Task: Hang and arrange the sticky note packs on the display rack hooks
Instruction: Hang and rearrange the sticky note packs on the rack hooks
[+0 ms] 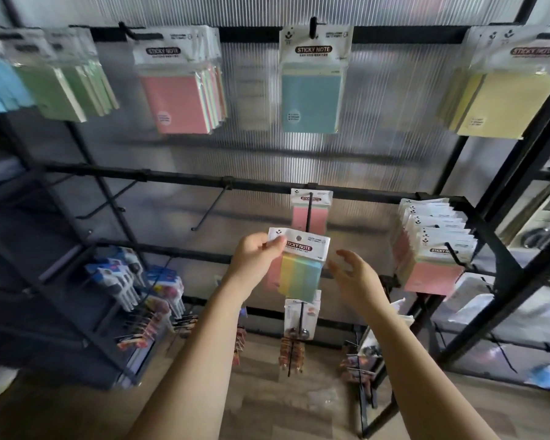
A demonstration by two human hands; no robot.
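**Pack at the middle hook, not yet threaded**

Ribbed translucent panel backs a black rack (172, 176). One multicolour pack (300, 265) is pinched at its header's top corner by the left hand (253, 260), just before the tip of the middle hook (308, 211), where a pink pack (310, 214) already hangs. Right hand (353, 277) is held spread beside the pack, apart from it. Step judged: hanging. Next, the header hole is to be lined up with the hook tip and slid on.
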